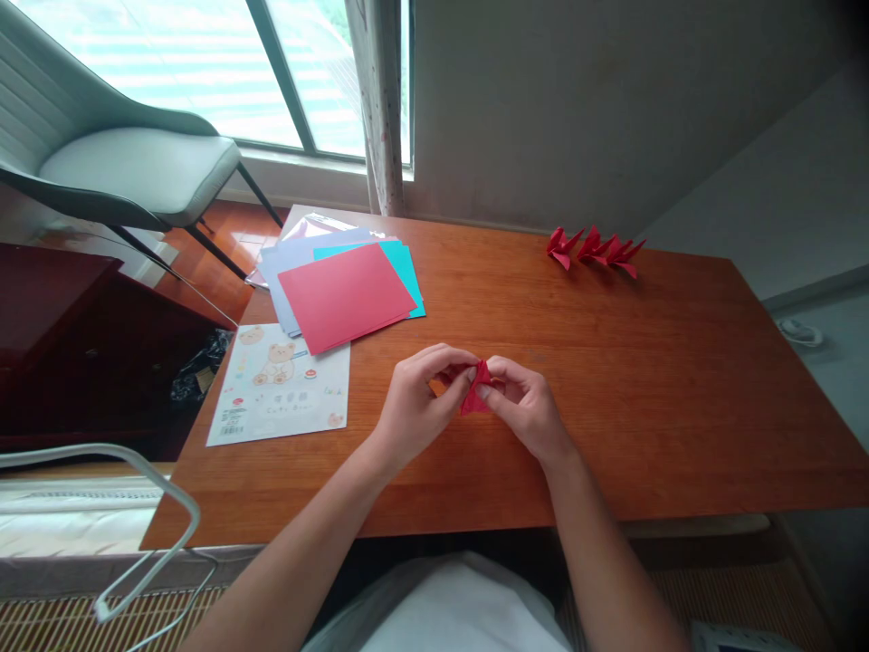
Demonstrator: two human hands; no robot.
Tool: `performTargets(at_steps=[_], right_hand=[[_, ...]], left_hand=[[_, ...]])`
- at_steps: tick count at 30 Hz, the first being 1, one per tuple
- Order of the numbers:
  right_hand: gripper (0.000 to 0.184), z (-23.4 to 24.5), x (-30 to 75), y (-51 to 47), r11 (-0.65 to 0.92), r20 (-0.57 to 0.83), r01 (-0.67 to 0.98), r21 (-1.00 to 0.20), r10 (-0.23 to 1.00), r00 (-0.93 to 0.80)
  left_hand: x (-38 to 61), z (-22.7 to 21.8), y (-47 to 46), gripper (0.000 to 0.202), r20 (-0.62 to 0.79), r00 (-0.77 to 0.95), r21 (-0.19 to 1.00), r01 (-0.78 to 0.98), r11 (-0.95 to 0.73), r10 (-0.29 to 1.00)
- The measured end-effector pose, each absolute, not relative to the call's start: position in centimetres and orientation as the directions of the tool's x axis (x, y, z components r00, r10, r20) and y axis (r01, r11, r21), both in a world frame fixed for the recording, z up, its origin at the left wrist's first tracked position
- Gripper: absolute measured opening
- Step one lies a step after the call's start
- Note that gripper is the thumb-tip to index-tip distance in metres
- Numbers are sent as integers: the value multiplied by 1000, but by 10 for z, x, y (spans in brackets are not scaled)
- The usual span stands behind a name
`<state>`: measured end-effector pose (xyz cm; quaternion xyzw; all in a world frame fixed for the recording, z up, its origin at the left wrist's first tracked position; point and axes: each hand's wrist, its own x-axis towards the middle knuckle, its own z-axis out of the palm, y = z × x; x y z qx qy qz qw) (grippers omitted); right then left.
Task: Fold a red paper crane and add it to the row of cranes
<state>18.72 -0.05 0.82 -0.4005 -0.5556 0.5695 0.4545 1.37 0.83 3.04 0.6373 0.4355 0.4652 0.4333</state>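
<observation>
Head view shows hands (422,388) above wooden table (679,389), window (196,68) beyond.

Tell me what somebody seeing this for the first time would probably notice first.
Probably the small folded red paper pinched between the left hand and right hand, near the front edge of the brown table. Next, perhaps, the bright red sheet on top of the paper pile at the table's left, and the red folded figures lined up toward its far right.
</observation>
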Motion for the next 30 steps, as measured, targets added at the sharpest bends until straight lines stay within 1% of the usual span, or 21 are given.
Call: performTargets(at_steps=[4,9,12,17,20,24,28,30], right_hand=[[5,8,188,-1,36,40,-19,-999,956,-292],[8,8,187,-2,27,20,19,-999,954,-298],[12,7,186,-2,17,10,27,-1000,969,-248],[22,8,186,-3,-23,-25,11,-1000,982,-187],[24,9,186,-2,-31,-37,39,-999,983,-181],[24,9,185,-2,9,-1,58,-998,985,-170],[22,8,185,-1,67,58,86,-994,993,-101],[22,7,185,0,80,77,87,-993,996,-44]], left_hand=[[12,34,8,10,142,205,976,136,-172,968],[13,32,9,16,113,196,977,157,-145,974],[15,29,9,17,125,186,976,154,-154,975],[17,25,10,11,167,180,966,167,-198,969],[16,23,11,12,134,189,981,111,-156,973],[15,20,14,15,89,213,996,11,-93,973],[18,18,13,21,35,216,998,-60,-22,976],[20,18,12,25,-16,261,996,-82,39,965]])
